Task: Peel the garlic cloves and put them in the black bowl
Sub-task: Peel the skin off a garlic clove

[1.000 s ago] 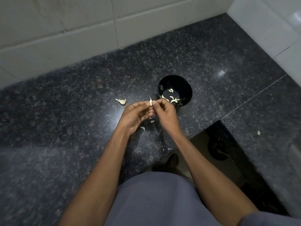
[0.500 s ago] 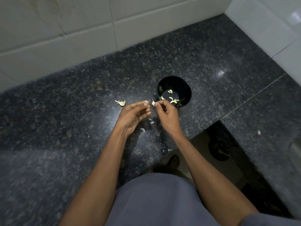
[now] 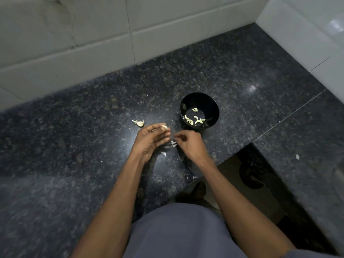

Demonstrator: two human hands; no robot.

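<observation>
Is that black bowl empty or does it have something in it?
Not empty: the black bowl stands upright, several pale peeled garlic cloves lying on its bottom.

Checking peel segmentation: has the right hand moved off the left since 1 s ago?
Yes. The right hand has pulled away from the left hand, toward the counter's near edge, farther from the black bowl.

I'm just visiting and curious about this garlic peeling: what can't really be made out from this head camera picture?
- Clove at the left hand fingertips: too small to tell if the skin is fully off.
- Right hand: its curled, blurred fingers hide whether it pinches a peel.
- Black bowl: the near wall hides part of the floor, so the peeled cloves cannot be counted surely.
- Piece on the counter: too small to tell clove from skin.
</observation>
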